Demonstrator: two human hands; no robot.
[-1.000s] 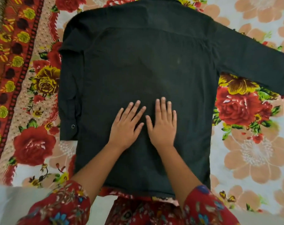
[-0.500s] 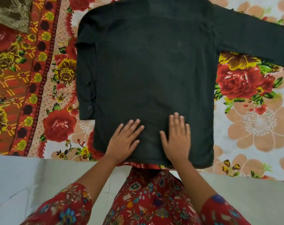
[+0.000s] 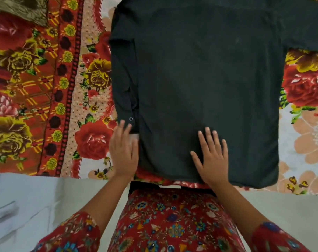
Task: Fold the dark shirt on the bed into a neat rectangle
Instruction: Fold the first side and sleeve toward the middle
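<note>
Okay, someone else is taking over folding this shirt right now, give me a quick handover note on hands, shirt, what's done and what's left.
Left hand: open, flat at the shirt's left edge, just below the sleeve cuff; no grip.
Right hand: open, palm pressed on the lower back panel.
Dark shirt: back up, spread on the floral bedsheet, hem toward you.
Done: left sleeve lies along the left side.
Left: right sleeve is spread outward; fold it in, fold both sides, then fold hem up into a rectangle.
</note>
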